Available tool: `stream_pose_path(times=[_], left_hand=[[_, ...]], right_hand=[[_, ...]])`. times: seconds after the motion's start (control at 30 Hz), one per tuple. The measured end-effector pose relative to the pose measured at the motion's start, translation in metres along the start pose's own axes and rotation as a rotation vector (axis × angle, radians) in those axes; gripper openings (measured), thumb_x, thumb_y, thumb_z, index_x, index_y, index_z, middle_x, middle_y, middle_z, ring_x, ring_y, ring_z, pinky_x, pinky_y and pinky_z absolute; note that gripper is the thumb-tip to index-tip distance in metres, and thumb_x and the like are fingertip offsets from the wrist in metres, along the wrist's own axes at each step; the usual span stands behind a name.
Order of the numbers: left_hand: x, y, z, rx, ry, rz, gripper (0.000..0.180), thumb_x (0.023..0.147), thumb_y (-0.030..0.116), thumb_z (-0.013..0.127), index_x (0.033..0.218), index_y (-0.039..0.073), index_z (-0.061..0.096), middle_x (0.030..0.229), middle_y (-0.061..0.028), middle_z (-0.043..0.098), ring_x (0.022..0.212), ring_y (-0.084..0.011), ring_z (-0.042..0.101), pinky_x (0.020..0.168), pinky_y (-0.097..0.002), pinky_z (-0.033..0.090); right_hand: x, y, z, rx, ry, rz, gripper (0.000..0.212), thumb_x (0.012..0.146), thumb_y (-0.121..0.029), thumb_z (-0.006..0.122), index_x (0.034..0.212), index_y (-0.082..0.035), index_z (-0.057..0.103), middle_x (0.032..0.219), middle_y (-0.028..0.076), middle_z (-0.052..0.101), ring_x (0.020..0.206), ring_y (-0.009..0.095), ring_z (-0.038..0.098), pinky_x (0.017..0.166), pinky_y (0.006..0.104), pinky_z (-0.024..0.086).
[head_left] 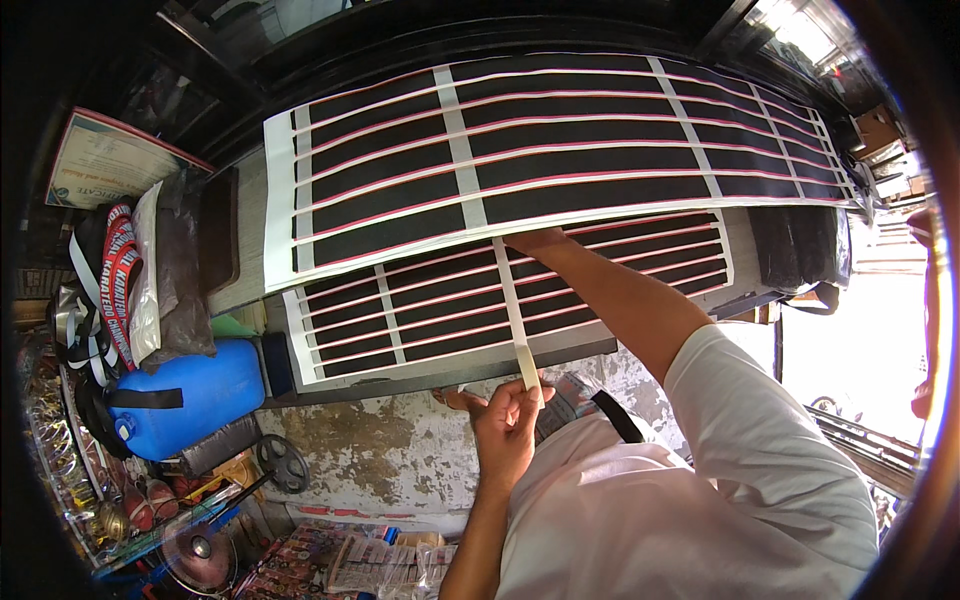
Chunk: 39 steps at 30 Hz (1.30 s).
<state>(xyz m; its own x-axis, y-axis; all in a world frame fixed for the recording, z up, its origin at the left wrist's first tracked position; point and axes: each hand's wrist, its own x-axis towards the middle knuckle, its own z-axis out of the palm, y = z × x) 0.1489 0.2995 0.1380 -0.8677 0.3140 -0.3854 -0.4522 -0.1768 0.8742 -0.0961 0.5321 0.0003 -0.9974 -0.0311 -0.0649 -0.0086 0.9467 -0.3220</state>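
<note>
A pale strip of tape [517,322] runs across the lower printed sheet [439,342], which has black panels between white and reddish lines. My left hand [508,428] pinches the near end of this strip, just off the table's front edge. My right hand [536,242] reaches over the same sheet by the strip's far end; its fingers are hidden under the edge of the upper sheet. That larger upper sheet [575,135] bears the same black panels and thin lines, with pale bands across it, and overlaps the lower one.
The grey table [255,225] carries both sheets. A blue plastic container [195,398] stands at the left, below plastic bags [172,270] and red printed ribbons [120,285]. A framed certificate [115,165] leans behind them. At the table's right end lies a black bundle [798,247]. A fan [200,548] is lower left.
</note>
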Motion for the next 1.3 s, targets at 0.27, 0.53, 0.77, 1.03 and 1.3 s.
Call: stream_pose_path(times=[0.27,0.53,0.77,1.03,1.3], left_hand=[[0.003,0.001,-0.002,0.039,-0.03,-0.004,0.019,0.113,0.008,0.062,0.125,-0.007,0.064,0.118,-0.0146,0.077,0.112,-0.0217,0.077,0.108,-0.0386,0.059],[0.004,0.001,0.001,0.012,-0.01,-0.006,0.018,0.112,0.009,0.063,0.123,-0.006,0.064,0.111,-0.0142,0.079,0.11,-0.0216,0.078,0.107,-0.0382,0.059],[0.006,0.003,0.0,0.004,-0.006,-0.019,0.017,0.112,0.007,0.064,0.123,-0.006,0.065,0.113,-0.0132,0.078,0.111,-0.0213,0.077,0.106,-0.0383,0.06],[0.006,0.003,0.002,0.009,-0.001,-0.031,0.018,0.112,0.008,0.063,0.123,-0.006,0.065,0.114,-0.0134,0.078,0.112,-0.0216,0.077,0.107,-0.0377,0.06],[0.009,-0.012,0.009,0.113,0.107,-0.017,0.027,0.111,0.021,0.069,0.106,-0.005,0.071,0.093,-0.0151,0.08,0.088,-0.0188,0.079,0.084,-0.0311,0.061]], right_hand=[[0.001,-0.001,0.002,0.0,0.009,0.004,0.046,0.099,-0.033,0.066,0.143,-0.018,0.067,0.149,0.016,0.062,0.142,0.036,0.056,0.121,0.0521,0.043],[0.004,-0.003,0.003,0.005,0.015,0.007,0.044,0.099,-0.034,0.066,0.14,-0.017,0.068,0.145,0.015,0.064,0.139,0.036,0.058,0.119,0.0517,0.044],[0.003,-0.006,0.003,0.001,0.017,0.01,0.042,0.099,-0.034,0.067,0.138,-0.016,0.069,0.142,0.015,0.065,0.136,0.036,0.059,0.117,0.0515,0.046],[0.003,-0.007,0.002,0.005,0.022,0.022,0.041,0.099,-0.035,0.067,0.135,-0.015,0.07,0.138,0.014,0.067,0.133,0.035,0.061,0.115,0.0511,0.047],[0.006,-0.004,-0.004,0.021,0.026,0.028,0.04,0.099,-0.036,0.068,0.133,-0.014,0.071,0.134,0.014,0.069,0.13,0.035,0.063,0.112,0.0508,0.048]])
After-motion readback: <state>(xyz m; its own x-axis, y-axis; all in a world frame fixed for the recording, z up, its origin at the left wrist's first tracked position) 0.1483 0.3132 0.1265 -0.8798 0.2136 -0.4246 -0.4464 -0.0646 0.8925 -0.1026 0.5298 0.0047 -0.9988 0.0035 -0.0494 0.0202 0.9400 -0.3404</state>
